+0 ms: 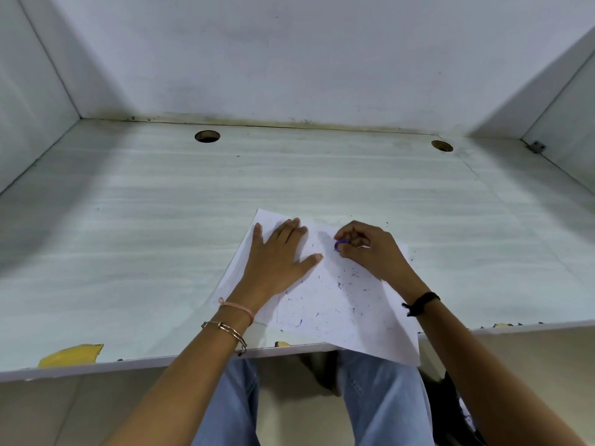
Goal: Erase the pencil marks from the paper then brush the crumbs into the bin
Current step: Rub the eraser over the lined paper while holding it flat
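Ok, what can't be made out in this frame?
Head view:
- Eraser: mostly covered by the right hand; shape unclear.
- Pencil marks on the paper: mostly too faint to tell from crumbs.
- Paper under the left hand: hidden.
- Bin: not in frame.

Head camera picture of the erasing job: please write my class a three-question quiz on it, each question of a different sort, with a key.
1. True or false: the left hand lies flat on the paper, fingers straight.
2. Pick one: the right hand pinches (a) a pencil, (b) a purple eraser, (c) a brush.
3. Fill the gap: one corner of the paper juts past the ____ edge of the desk, above the person's lap.

Key: 1 true; 2 b; 3 front.
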Action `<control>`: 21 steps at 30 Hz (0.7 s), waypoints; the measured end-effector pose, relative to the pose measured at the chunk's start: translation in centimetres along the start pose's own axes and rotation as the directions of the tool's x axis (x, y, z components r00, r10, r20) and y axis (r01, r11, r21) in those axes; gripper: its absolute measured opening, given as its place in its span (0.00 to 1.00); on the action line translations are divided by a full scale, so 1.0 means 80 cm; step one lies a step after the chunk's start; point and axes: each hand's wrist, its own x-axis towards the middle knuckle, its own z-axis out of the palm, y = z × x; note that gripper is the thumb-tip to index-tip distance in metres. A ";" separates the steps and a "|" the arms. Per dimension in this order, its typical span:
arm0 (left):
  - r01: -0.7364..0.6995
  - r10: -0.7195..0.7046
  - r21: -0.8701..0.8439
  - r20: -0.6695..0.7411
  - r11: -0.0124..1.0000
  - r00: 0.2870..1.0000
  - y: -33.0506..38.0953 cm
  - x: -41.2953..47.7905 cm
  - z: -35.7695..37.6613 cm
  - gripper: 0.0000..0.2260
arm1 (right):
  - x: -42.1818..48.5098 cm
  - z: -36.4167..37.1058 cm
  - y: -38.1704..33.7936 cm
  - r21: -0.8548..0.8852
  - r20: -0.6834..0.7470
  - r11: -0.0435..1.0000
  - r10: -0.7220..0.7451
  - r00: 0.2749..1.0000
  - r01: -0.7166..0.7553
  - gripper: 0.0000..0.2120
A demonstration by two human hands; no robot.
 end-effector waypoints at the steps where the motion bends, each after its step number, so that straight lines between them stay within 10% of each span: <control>1: 0.004 -0.004 0.008 -0.012 1.000 1.000 0.002 0.001 0.001 0.32 | 0.003 0.000 -0.001 -0.008 -0.009 1.000 -0.001 1.000 0.001 0.08; 13: -0.028 0.027 0.107 0.012 0.994 1.000 0.006 0.003 0.008 0.39 | 0.035 0.015 -0.037 -0.347 0.011 0.934 -0.086 0.996 0.085 0.08; 18: -0.036 0.039 0.124 -0.016 0.992 0.999 0.005 0.004 0.011 0.39 | 0.024 0.019 -0.054 -0.344 0.238 0.926 -0.075 0.968 0.156 0.07; 21: -0.037 0.038 0.112 -0.010 0.993 0.999 0.005 0.004 0.012 0.39 | 0.042 0.010 -0.046 -0.396 0.105 0.912 -0.068 0.992 0.105 0.08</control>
